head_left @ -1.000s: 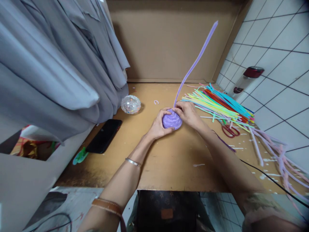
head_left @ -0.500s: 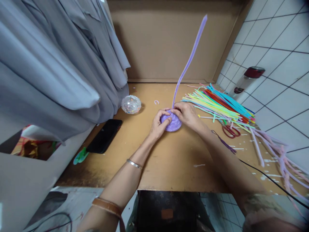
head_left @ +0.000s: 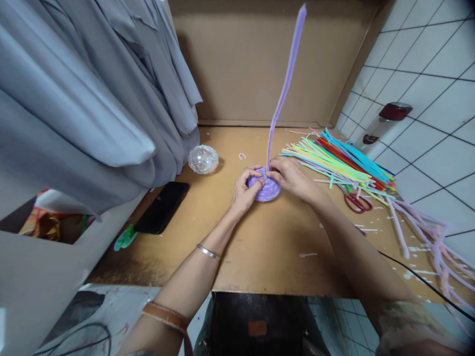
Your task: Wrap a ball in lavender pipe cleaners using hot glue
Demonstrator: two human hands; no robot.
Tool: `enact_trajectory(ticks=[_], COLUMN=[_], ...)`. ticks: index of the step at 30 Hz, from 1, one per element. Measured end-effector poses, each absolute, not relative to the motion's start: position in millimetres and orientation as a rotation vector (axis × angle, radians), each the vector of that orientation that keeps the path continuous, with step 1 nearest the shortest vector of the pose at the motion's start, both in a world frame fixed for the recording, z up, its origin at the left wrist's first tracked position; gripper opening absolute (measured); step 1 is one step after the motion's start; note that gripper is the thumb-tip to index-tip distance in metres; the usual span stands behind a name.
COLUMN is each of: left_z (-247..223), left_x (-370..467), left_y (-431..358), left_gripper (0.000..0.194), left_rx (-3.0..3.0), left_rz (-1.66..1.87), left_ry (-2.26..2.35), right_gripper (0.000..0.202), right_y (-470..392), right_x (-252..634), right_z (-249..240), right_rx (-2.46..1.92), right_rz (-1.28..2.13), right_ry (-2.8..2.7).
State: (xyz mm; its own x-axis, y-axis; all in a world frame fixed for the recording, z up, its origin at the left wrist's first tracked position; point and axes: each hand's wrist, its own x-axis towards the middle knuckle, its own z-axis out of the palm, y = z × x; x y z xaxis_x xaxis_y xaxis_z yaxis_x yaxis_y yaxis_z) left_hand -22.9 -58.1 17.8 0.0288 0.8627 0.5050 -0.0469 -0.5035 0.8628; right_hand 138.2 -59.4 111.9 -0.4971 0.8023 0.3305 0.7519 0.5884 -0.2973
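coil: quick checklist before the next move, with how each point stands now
1. Left hand has a grip on the coil: ok.
2. Strip stands up with its far end loose: ok.
3. Right hand pinches the strip: cannot tell; it is at the strip's base.
4. Scissors out of the hands: ok, beside the bundle.
5. Table free of scraps: not ok, a pink scrap lies beyond the left hand.

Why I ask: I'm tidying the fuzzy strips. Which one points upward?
The long purple strip rising from the coiled purple piece in the left hand, the right hand at its base; the other long strips lie piled at the right.
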Motion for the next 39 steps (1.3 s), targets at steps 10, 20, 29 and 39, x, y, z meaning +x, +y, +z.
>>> enact_trajectory(ticks=[10, 20, 29, 39], left_z=[19, 15, 18, 20], left_x=[-26, -27, -25, -26], left_y=[-59, -55, -58, -58], left_gripper=[0.017, 0.024, 0.018, 0.018], left_rx=[1.563, 1.579, 1.620, 1.609], left_rz=[1.526, 1.500, 1.513, 1.504], left_ry=[0.803, 0.755, 0.783, 0.798], right_gripper=[0.016, 0.020, 0.020, 0.021], right_y=[-62, -69, -68, -66], right_x=[132, 128, 129, 132], right_z=[111, 114, 113, 111], right_rx=[-1.359, -1.467, -1.455, -1.384], right_rz=[0.121, 0.070, 0.027, 0.078], right_ry=[-2.381, -2.388, -2.395, -2.381])
